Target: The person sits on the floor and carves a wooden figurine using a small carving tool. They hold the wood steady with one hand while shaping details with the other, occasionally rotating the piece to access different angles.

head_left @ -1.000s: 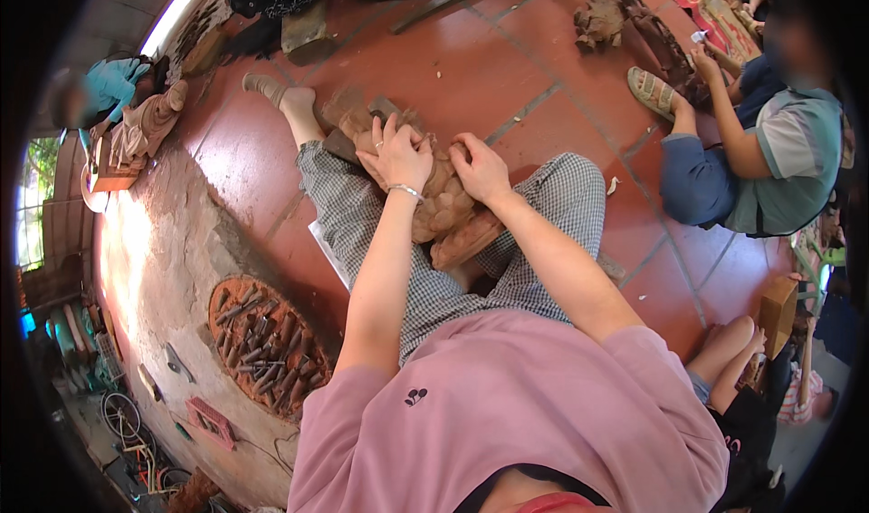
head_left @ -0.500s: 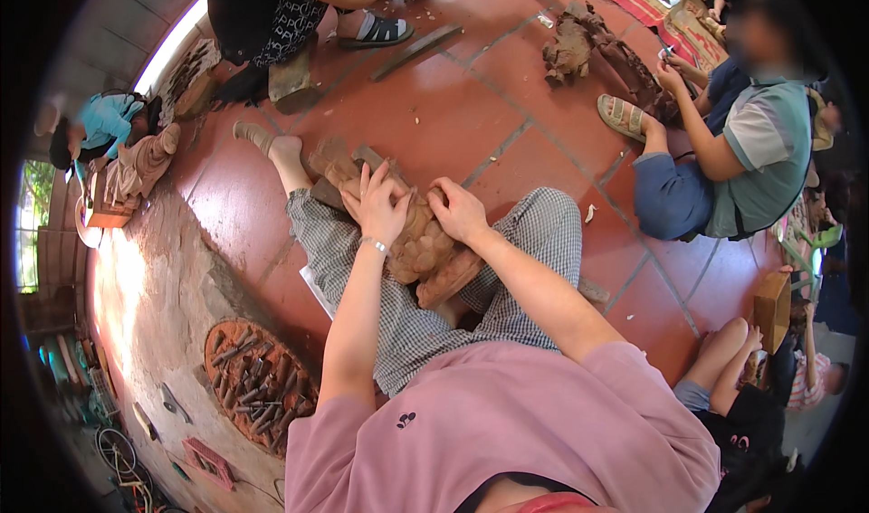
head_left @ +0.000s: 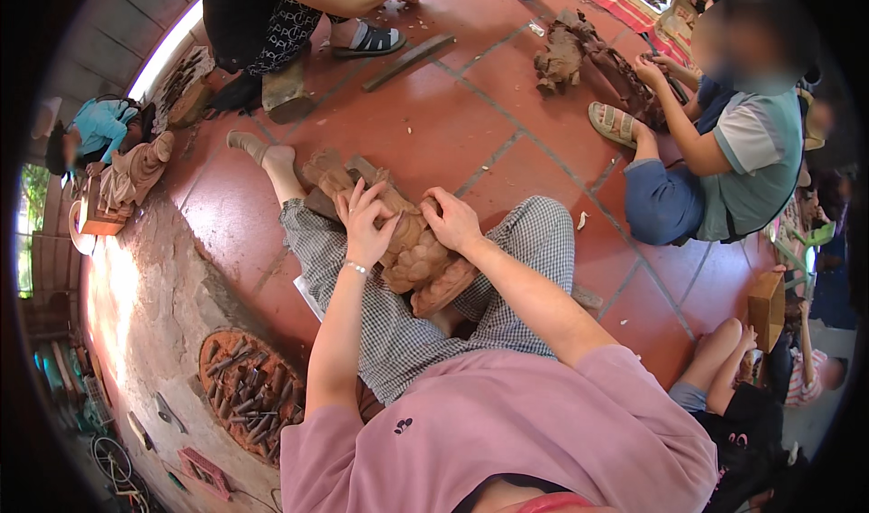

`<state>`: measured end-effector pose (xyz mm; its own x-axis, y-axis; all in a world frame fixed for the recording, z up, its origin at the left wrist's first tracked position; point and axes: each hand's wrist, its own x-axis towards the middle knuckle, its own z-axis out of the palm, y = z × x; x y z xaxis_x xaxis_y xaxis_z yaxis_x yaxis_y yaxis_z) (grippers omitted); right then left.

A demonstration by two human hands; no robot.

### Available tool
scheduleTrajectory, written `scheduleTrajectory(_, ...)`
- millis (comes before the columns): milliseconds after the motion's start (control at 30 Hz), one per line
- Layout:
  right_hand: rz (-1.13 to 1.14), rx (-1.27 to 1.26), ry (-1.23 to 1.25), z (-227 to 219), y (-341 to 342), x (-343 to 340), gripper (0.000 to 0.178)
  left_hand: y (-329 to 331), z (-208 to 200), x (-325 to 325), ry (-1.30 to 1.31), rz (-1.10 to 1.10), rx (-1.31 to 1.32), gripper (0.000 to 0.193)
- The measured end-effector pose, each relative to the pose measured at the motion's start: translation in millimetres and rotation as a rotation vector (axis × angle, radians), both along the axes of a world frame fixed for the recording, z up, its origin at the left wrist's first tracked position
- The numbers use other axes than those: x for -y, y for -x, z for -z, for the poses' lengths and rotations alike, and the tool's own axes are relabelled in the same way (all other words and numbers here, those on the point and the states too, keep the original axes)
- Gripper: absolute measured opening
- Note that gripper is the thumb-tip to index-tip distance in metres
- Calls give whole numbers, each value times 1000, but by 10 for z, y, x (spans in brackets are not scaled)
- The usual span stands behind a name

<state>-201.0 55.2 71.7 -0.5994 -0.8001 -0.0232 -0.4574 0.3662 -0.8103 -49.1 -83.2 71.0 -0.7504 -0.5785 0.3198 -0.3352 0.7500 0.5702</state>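
Observation:
A reddish-brown wood carving (head_left: 412, 258), with rounded bulges cut in relief, lies tilted between my checked trouser legs. Over its upper part, my left hand (head_left: 368, 226) has thumb and forefinger brought together, the other fingers fanned out. Whatever that pinch may hold is too small to make out. My right hand (head_left: 455, 223) rests at the carving's right edge, its fingers curled against the wood. Beyond the left hand, the carving's far end sits by a dark wooden block (head_left: 364, 166).
At lower left, a round bed of chisels (head_left: 249, 391) lies on the concrete floor. A wooden bar (head_left: 409, 62) and a dark root-like carving (head_left: 602, 65) lie ahead on red tiles. A seated person (head_left: 733, 165) works at right, another (head_left: 299, 15) at far left.
My left hand has drawn slightly back toward me and left, its pinch a little farther from the right hand. The right hand stays at the carving's edge. The whole view has shifted slightly.

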Motion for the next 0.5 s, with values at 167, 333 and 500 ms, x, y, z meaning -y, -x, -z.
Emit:
scheduleTrajectory(167,-6,-10,71,33,52,41,32,33,-32,-5,-21,-25,-39,26)
scheduleTrajectory(333,2,12,29,35,-25,17,32,243,-62,-27,43,-112,94,24)
scheduleTrajectory(500,-6,45,39,32,12,-14,33,-5,-11,11,-27,33,-51,24)
